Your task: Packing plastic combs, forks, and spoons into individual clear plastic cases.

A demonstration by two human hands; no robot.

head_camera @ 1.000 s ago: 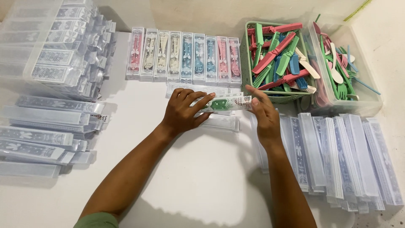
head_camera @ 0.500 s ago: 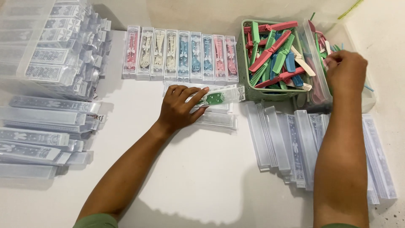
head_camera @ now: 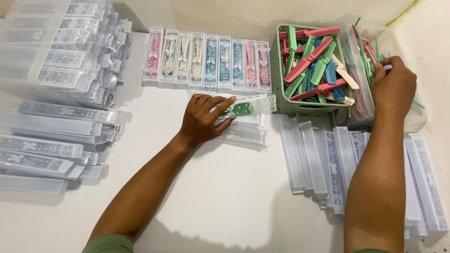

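My left hand (head_camera: 202,118) rests on a clear plastic sleeve holding a green comb (head_camera: 246,108), pinning it to the white table on top of a few other sleeves (head_camera: 246,135). My right hand (head_camera: 393,86) reaches into a clear plastic bin (head_camera: 361,100) at the right that holds thin coloured sticks and small parts; its fingers are curled among them, and whether they grip one is hidden. Beside the bin stands a green basket (head_camera: 281,100) full of pink, green and blue combs (head_camera: 309,61).
A row of packed combs in clear sleeves (head_camera: 208,61) lies at the back. Empty clear sleeves (head_camera: 328,164) are fanned out at the right front. Stacks of bagged sleeves (head_camera: 56,136) fill the left side, with a taller pile (head_camera: 65,51) at the back left.
My right hand left the green-comb sleeve and moved up and right into the clear bin. My left hand stayed on the sleeve.
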